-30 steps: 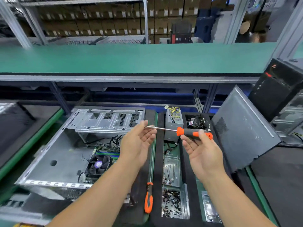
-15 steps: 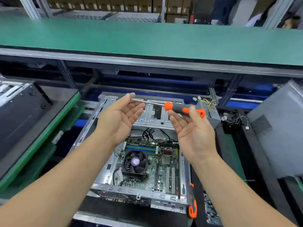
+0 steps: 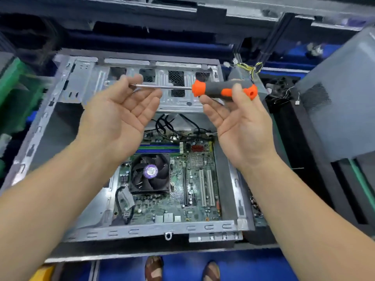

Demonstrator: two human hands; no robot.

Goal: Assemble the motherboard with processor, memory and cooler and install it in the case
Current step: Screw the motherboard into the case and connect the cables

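Observation:
An open metal case point(image 3: 67, 118) lies flat in front of me. The green motherboard point(image 3: 182, 191) sits inside it, with a black cooler fan point(image 3: 150, 171) and memory sticks point(image 3: 160, 148) on it. Both palms face up above the case's drive cage. My right hand point(image 3: 241, 126) pinches the orange and grey handle of a screwdriver point(image 3: 221, 89) between thumb and fingers. The shaft runs level to the left. Its tip ends at the thumb of my left hand point(image 3: 117, 116), whose fingers are relaxed.
A grey side panel point(image 3: 341, 110) leans at the right. A power supply with yellow wires point(image 3: 249, 67) stands behind the case's right corner, beside a black tray point(image 3: 282, 94) of cables. My feet point(image 3: 154, 268) show on the blue floor below.
My view has tilted down and left, from the parts tray to over the case. Both hands carried the screwdriver along in the same pose.

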